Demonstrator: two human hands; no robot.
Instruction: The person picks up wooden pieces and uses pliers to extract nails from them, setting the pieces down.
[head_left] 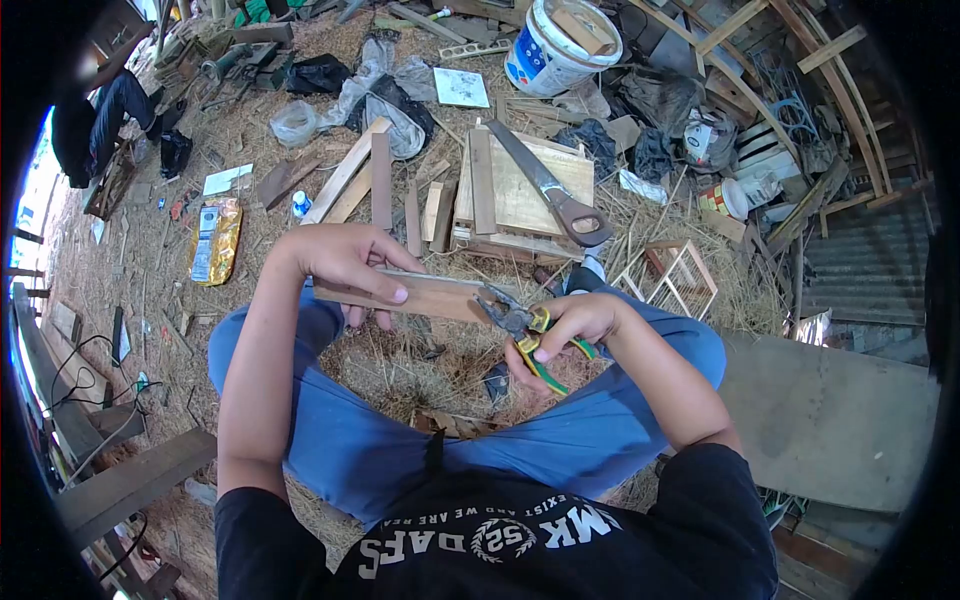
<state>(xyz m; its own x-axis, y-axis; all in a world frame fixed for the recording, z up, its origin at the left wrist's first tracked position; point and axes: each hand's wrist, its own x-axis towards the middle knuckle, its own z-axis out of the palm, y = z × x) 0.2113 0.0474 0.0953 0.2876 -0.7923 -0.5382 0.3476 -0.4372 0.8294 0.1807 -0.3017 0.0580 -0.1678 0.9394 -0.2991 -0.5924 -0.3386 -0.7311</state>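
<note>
My left hand (362, 268) grips a short wooden board (430, 297) near its left end, thumb on the near face and fingers behind. The board lies roughly level above my lap. In my right hand (575, 328) is a pair of pliers (517, 316) with green and yellow handles, my fingers wrapped round the grips. The pliers' jaws meet the right end of the board; whether they pinch a nail there is too small to tell. Beyond the board, a handsaw (545, 182) rests across a wooden box (530, 190), its handle towards me.
Loose wood strips (350, 180) lie left of the box. A small wooden frame (680, 280) stands at the right. Farther off are a white and blue bucket (545, 62) and a yellow packet (216, 240). A seated person (105, 125) is at the far left. A flat sheet (825, 415) lies right.
</note>
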